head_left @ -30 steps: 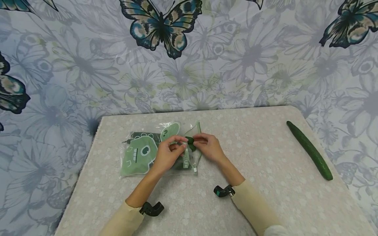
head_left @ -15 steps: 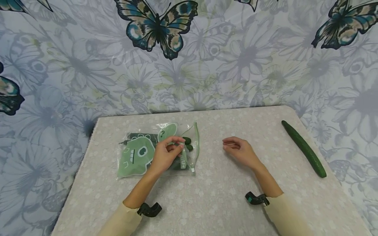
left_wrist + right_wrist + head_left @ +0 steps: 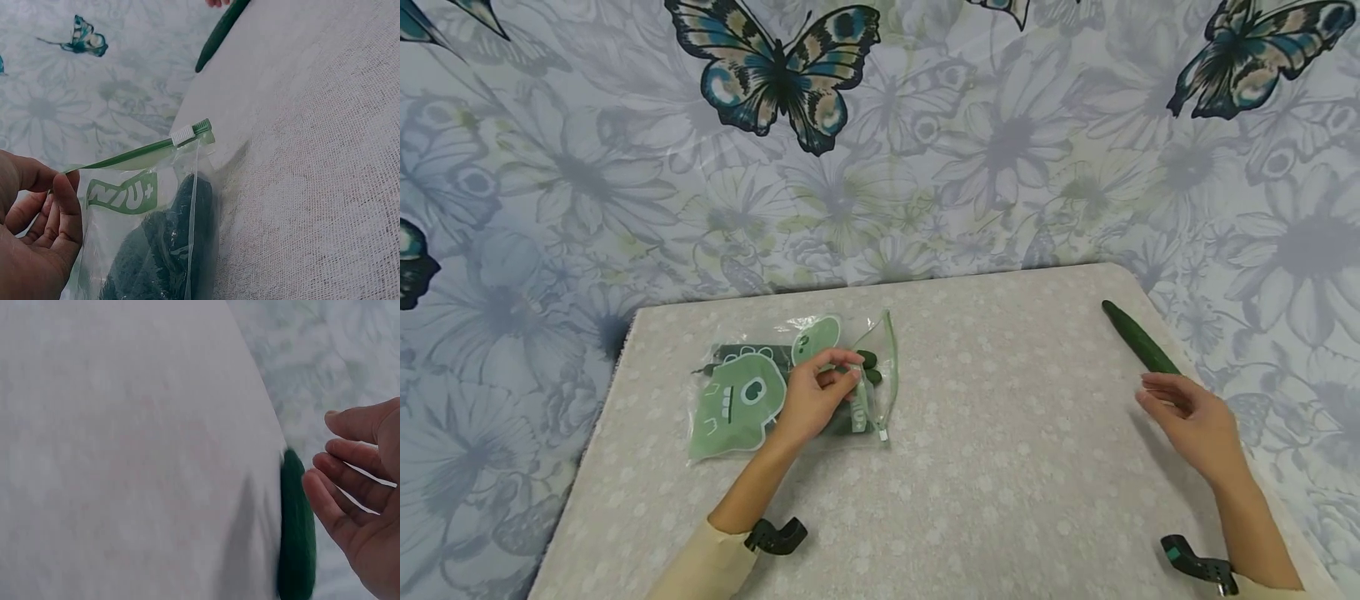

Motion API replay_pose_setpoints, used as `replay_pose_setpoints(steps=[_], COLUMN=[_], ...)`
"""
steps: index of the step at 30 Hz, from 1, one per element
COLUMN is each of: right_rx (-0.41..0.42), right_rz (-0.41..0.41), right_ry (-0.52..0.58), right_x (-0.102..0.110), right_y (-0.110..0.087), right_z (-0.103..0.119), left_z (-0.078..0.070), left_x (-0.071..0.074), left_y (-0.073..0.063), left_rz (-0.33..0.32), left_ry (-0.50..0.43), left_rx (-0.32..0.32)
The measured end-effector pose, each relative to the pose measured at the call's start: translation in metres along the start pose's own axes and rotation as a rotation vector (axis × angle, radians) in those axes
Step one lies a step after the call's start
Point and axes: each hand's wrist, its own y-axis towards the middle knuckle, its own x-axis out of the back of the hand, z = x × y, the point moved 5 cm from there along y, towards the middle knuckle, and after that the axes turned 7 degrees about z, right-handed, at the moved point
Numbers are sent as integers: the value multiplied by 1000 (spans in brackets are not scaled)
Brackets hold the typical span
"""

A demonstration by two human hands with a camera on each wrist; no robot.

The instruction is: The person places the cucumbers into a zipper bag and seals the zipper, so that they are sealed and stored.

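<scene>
My left hand (image 3: 817,393) pinches the green-edged rim of a clear zip bag (image 3: 169,178) between thumb and fingertips. A white slider (image 3: 183,135) sits near one end of the bag's zip strip. Inside the bag lie dark green cucumbers (image 3: 187,231), their ends (image 3: 868,360) showing at the bag's mouth. A green dinosaur print (image 3: 741,404) covers the bag's left part. Over at the right, my right hand (image 3: 1195,425) hovers by a single long cucumber (image 3: 1138,335), fingers loosely bent and holding nothing. It hides the cucumber's near half in the head view.
A pale patterned cloth covers the table (image 3: 1000,450), whose right edge (image 3: 1157,308) runs close beside the loose cucumber. Behind stands a wall hanging (image 3: 925,167) with butterflies and flowers. Black wrist cameras (image 3: 777,536) sit on both forearms.
My right hand has left the bag's mouth and swung right across the table to the loose cucumber. The left hand keeps its pinch on the bag. The head view has shifted slightly.
</scene>
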Motion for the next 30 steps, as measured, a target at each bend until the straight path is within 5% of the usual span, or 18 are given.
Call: replay_pose_setpoints(steps=[6, 13, 23, 30], right_rx=[-157, -340, -426, -404], right_rz=[-93, -29, -2, -28], right_ry=[-166, -153, -214, -201], right_x=[31, 40, 30, 34], right_y=[-20, -22, -17, -17], right_z=[-33, -63, -68, -63], left_z=[0, -1, -1, -3], left_x=[1, 1, 2, 4], left_y=[1, 1, 0, -2], left_rz=[9, 6, 5, 15], left_ry=[0, -9, -8, -16], left_rx=[-7, -13, -1, -7])
